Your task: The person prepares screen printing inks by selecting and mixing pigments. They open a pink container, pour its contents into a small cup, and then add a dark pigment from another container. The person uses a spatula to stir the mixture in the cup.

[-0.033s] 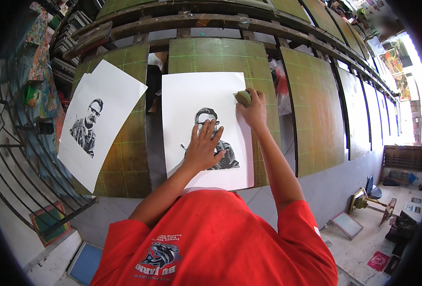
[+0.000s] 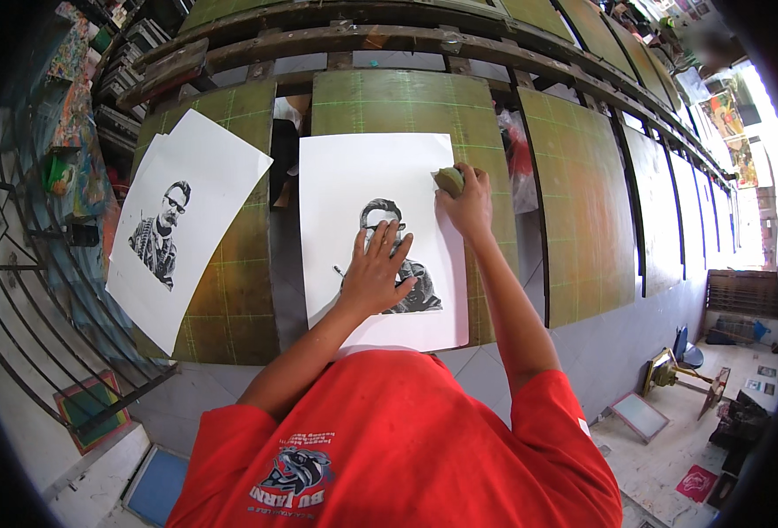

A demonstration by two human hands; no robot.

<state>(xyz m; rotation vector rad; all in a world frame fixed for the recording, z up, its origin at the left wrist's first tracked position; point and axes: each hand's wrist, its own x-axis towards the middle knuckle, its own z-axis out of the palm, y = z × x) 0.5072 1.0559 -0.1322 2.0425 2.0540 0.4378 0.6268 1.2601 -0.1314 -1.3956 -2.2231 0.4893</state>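
Note:
My left hand (image 2: 376, 269) lies flat with fingers spread on a white paper sheet (image 2: 336, 176). Under it is a black-and-white printed portrait (image 2: 420, 297), partly covered by the palm and fingers. At the sheet's upper right edge, my right hand (image 2: 466, 204) is closed around a small olive-green rounded thing (image 2: 449, 182) with a pale tip; its exact kind is unclear. The sheet rests on an olive-green board (image 2: 398, 95) marked with bright green grid lines. To the left, a stack of white sheets (image 2: 223, 158) bearing the same portrait lies tilted on a neighbouring board.
More grid-marked boards (image 2: 573, 202) stand in a row to the right, with gaps between them. Wooden rails (image 2: 345, 48) run along the far side. A clear plastic bag with something red (image 2: 516, 158) shows in one gap. Black metal bars (image 2: 32, 290) curve at the left.

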